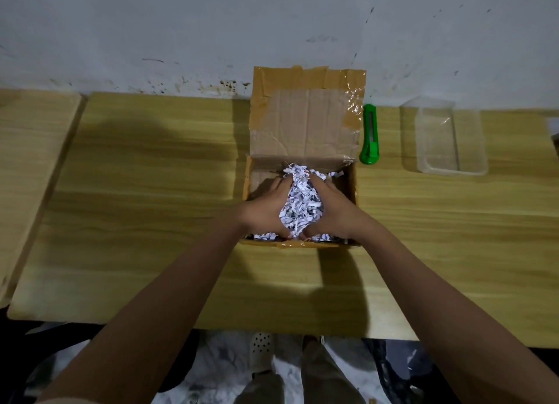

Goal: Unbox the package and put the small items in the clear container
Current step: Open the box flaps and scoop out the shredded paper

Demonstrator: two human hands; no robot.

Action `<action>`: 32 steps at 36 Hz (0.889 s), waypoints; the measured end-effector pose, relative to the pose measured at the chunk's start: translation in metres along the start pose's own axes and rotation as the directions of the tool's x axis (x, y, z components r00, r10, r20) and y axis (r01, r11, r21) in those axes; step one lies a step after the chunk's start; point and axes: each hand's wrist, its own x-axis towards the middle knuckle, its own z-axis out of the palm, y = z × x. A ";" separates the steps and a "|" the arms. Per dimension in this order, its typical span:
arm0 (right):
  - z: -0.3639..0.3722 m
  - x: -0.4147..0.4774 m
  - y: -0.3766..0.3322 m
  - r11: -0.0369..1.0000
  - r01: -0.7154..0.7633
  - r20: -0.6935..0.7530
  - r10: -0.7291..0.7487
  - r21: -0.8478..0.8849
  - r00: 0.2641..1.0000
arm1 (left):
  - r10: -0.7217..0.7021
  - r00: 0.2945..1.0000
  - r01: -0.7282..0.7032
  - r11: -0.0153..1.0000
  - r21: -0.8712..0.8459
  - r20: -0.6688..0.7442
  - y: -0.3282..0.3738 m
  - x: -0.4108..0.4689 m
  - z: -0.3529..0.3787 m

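Your cardboard box sits open on the wooden table, straight ahead of you and towards the table's far edge. Its lid flap stands raised at the back, with brown tape along its edges and glossy clear tape on its right side. The box is filled with white shredded paper flecked with dark print.

Both of your hands are inside the box, close together. Your left hand cups a heaped clump of the shreds from the left and your right hand cups it from the right. The fingers of both curl in around the clump, and your thumbs nearly meet at the near side. Loose shreds lie along the box's near wall and in its far right corner. A patch of bare cardboard floor shows at the far left inside.

Just to the right of the flap a green utility knife lies on the table, pointing away from you. You cannot tell whether its blade is out. Further right, apart from the knife, stands the clear container, a rectangular tub with the wood grain showing through it.

A second table adjoins on your left. A stained, pale grey wall rises behind both. Below the near table edge, a pale perforated shoe is visible on the floor.
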 end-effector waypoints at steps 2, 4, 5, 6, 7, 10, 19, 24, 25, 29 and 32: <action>0.000 0.000 0.000 1.000 0.006 -0.009 -0.006 0.021 1.000 | 0.014 1.000 -0.014 1.000 -0.008 -0.016 -0.001 0.000 0.001; 0.000 0.000 0.001 0.999 0.009 -0.018 -0.009 0.042 1.000 | 0.032 0.999 -0.032 0.999 -0.016 -0.040 -0.003 0.001 0.002; 0.000 0.000 0.001 0.998 0.010 -0.025 -0.009 0.057 1.000 | 0.038 0.998 -0.040 0.999 -0.029 -0.051 -0.004 0.002 0.003; 0.000 0.000 0.001 0.997 0.009 -0.035 -0.007 0.081 0.999 | 0.044 0.997 -0.048 0.997 -0.056 -0.062 -0.004 0.001 0.002; 0.000 -0.001 0.001 0.993 0.007 -0.048 -0.002 0.115 0.999 | 0.052 0.996 -0.059 0.994 -0.094 -0.074 -0.005 0.000 0.002; 0.001 -0.002 0.001 0.983 0.024 -0.081 -0.009 0.184 0.997 | 0.077 0.993 -0.094 0.977 -0.194 -0.095 -0.006 -0.002 0.000; -0.002 -0.008 -0.005 0.976 0.014 -0.087 0.005 0.219 0.996 | 0.108 0.990 -0.131 0.942 -0.308 -0.091 -0.010 -0.006 -0.002; -0.010 -0.012 -0.016 0.975 0.047 -0.115 -0.023 0.215 0.993 | 0.125 0.985 -0.157 0.930 -0.332 -0.115 -0.003 -0.012 -0.012; -0.012 -0.014 -0.018 0.976 0.048 -0.119 -0.022 0.214 0.993 | 0.130 0.985 -0.161 0.930 -0.330 -0.113 -0.001 -0.013 -0.014; -0.020 -0.023 -0.028 0.976 0.062 -0.137 -0.033 0.209 0.990 | 0.149 0.984 -0.174 0.934 -0.311 -0.102 0.011 -0.021 -0.023; -0.032 -0.037 -0.036 0.973 0.079 -0.164 -0.043 0.219 0.985 | 0.160 0.983 -0.179 0.940 -0.292 -0.086 0.026 -0.026 -0.030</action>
